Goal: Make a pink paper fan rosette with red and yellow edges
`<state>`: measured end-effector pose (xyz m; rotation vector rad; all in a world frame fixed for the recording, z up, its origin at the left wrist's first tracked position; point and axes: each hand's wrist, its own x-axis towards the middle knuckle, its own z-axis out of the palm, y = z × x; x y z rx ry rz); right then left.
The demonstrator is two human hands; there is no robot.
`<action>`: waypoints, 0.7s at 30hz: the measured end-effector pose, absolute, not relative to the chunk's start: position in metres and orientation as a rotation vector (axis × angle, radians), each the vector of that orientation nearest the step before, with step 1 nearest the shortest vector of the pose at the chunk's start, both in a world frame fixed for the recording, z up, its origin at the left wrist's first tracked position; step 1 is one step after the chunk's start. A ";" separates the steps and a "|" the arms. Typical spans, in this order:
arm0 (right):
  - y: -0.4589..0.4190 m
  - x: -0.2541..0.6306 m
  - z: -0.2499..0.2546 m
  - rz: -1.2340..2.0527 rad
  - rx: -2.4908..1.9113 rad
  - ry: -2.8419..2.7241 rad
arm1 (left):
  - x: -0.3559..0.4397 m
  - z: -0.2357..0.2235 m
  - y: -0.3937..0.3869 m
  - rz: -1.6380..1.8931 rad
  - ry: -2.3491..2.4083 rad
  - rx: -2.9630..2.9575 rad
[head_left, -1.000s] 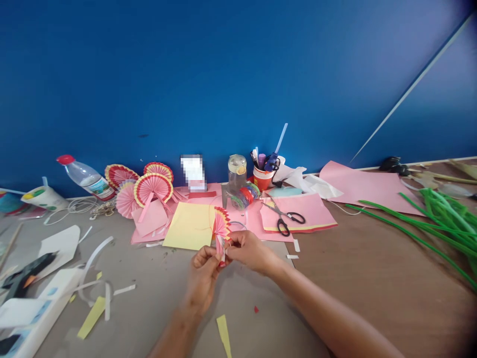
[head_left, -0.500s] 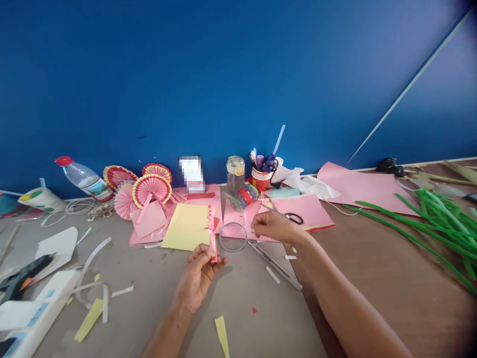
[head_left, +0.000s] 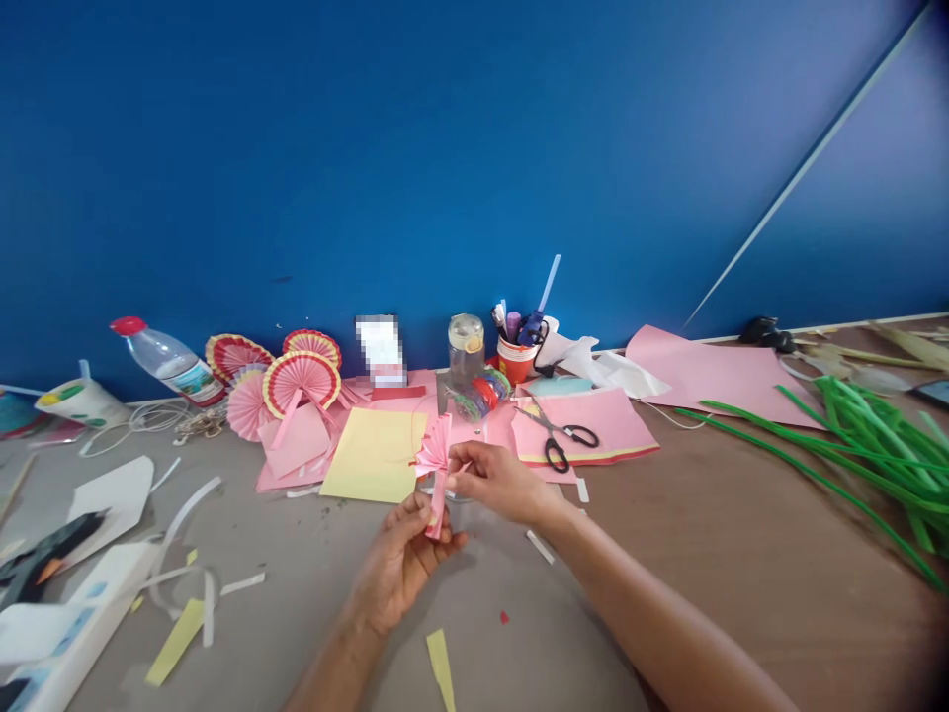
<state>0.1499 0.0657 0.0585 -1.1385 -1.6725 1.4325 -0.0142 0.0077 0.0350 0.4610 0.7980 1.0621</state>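
A small pleated pink paper fan (head_left: 435, 447) stands upright above the grey table, its top partly spread. My left hand (head_left: 406, 556) is closed round its lower end, thumb against the folded strip. My right hand (head_left: 502, 481) pinches the fan's right side just below the spread pleats. Behind them lie a yellow paper sheet (head_left: 373, 453) and pink paper (head_left: 615, 420) bearing black-handled scissors (head_left: 558, 432). The metal ring and the craft knife are mostly hidden by my right hand and forearm.
Finished red, yellow and pink paper fans (head_left: 302, 381) rest at the back left beside a plastic bottle (head_left: 174, 361). A jar (head_left: 467, 351) and a cup of pens (head_left: 517, 358) stand by the blue wall. Green stems (head_left: 882, 445) lie right; a glue gun (head_left: 48, 549) lies left.
My right hand has come left and down from above the knife onto the fan. The fan's pleats have spread at the top. My left hand keeps its hold.
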 end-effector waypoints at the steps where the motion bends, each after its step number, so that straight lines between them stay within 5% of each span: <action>1: 0.064 0.145 0.056 1.452 -1.135 -1.607 | -0.014 0.034 0.007 1.042 0.785 0.472; 21: 0.053 0.123 0.051 1.828 -0.890 -0.827 | -0.016 0.021 0.002 1.330 1.131 1.377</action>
